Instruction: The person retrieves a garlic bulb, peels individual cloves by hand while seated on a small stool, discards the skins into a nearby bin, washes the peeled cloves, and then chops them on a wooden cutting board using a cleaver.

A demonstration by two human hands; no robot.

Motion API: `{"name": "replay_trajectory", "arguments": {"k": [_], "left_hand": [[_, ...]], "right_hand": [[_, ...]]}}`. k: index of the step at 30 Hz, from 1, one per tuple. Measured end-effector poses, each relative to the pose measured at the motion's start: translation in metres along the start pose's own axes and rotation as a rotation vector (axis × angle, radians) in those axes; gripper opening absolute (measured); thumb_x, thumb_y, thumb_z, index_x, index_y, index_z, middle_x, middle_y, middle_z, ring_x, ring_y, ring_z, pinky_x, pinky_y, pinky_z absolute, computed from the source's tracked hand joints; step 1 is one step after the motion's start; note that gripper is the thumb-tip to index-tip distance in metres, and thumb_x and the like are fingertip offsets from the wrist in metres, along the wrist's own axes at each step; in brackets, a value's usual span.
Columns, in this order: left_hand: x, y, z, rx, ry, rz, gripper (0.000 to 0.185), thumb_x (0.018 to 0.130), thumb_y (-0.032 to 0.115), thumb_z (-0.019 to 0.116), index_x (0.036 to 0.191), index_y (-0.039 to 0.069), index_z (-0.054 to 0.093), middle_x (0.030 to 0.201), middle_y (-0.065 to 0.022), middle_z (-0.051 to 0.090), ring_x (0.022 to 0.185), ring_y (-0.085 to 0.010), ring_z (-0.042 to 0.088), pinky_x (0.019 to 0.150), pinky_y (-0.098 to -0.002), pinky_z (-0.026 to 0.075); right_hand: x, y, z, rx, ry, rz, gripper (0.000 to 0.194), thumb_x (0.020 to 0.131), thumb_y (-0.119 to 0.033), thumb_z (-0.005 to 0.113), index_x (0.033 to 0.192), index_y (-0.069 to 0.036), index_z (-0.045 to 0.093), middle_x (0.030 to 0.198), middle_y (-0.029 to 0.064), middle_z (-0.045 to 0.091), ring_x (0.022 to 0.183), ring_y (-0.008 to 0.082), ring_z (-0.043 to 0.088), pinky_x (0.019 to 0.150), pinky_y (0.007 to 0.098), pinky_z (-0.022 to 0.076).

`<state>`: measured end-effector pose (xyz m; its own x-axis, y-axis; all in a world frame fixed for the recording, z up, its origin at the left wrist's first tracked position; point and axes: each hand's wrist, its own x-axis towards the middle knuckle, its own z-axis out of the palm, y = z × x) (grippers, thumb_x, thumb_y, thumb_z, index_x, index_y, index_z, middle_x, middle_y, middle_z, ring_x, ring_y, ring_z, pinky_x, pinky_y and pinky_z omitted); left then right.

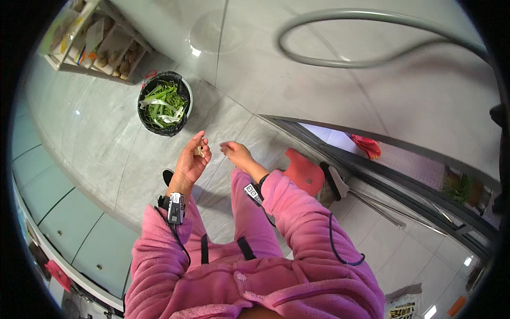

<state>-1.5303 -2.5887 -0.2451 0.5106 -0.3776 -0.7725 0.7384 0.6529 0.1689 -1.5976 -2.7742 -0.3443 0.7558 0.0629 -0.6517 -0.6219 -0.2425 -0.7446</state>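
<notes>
My left hand (193,159) is palm up, its fingers curled around small pale pieces (200,151) that look like garlic or peelings. To its right, apart from it, is my right hand (238,154), back upward and fingertips blurred; whether it holds anything is not visible. Beyond both hands a round bin (190,99) stands on the floor, lined with a black plastic bag (144,119). Green vegetable scraps (161,95) fill it, with white strips (169,118) lying on top.
A rack (89,69) with bagged produce stands at the upper left. Pale green cabinets (79,235) line the left. On the right are a red dustpan-like piece (305,171), a broom head (334,181), metal poles (382,211) and a dark sliding-door track (382,177). A grey hose (378,16) loops above.
</notes>
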Motion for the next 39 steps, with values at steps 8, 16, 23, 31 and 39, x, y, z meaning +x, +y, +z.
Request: {"name": "replay_trajectory", "arguments": {"k": [8,16,23,31,39], "left_hand": [[0.058,-0.005,-0.079,0.007,0.068,-0.126,0.028,0.097,0.019,0.057,0.122,0.008,0.053,0.093,-0.0028,0.058,0.072,-0.011,0.054,0.062,-0.0239,0.048],[0.115,-0.03,-0.124,0.06,0.07,-0.209,0.028,0.098,0.019,0.054,0.123,0.007,0.053,0.094,-0.0016,0.058,0.073,-0.0102,0.053,0.063,-0.0229,0.046],[0.141,-0.045,-0.156,0.115,0.094,-0.273,0.029,0.098,0.019,0.053,0.124,0.007,0.052,0.095,-0.0015,0.058,0.074,-0.0098,0.052,0.063,-0.0227,0.045],[0.152,-0.036,-0.145,0.205,0.131,-0.203,0.031,0.097,0.018,0.054,0.126,0.006,0.052,0.096,-0.0009,0.057,0.074,-0.0086,0.05,0.065,-0.0213,0.044],[0.167,-0.007,-0.144,0.213,0.123,-0.193,0.031,0.098,0.018,0.053,0.126,0.005,0.052,0.095,-0.0012,0.057,0.074,-0.0088,0.05,0.064,-0.0215,0.044]], "right_hand": [[0.002,0.233,-0.081,-0.643,0.23,0.415,0.037,0.094,-0.035,0.051,0.122,-0.012,0.06,0.116,0.0161,0.065,0.108,0.0328,0.062,0.095,0.0416,0.0464],[-0.021,0.349,-0.147,-1.279,-0.123,0.488,0.035,0.093,-0.035,0.049,0.121,-0.017,0.063,0.133,0.0052,0.057,0.13,0.0244,0.047,0.103,0.0505,0.0367],[-0.029,0.407,-0.146,-1.682,-0.336,0.331,0.032,0.091,-0.03,0.05,0.11,-0.013,0.069,0.123,0.0058,0.064,0.127,0.026,0.049,0.107,0.0502,0.0313],[-0.064,0.477,-0.111,-1.259,-0.285,0.076,0.038,0.091,-0.029,0.048,0.117,-0.007,0.065,0.12,0.017,0.063,0.122,0.0331,0.051,0.108,0.0536,0.0281],[-0.104,0.487,0.012,-0.86,-0.694,0.205,0.034,0.09,-0.029,0.052,0.112,-0.009,0.068,0.121,0.0155,0.063,0.119,0.0312,0.053,0.105,0.0449,0.0357]]}}
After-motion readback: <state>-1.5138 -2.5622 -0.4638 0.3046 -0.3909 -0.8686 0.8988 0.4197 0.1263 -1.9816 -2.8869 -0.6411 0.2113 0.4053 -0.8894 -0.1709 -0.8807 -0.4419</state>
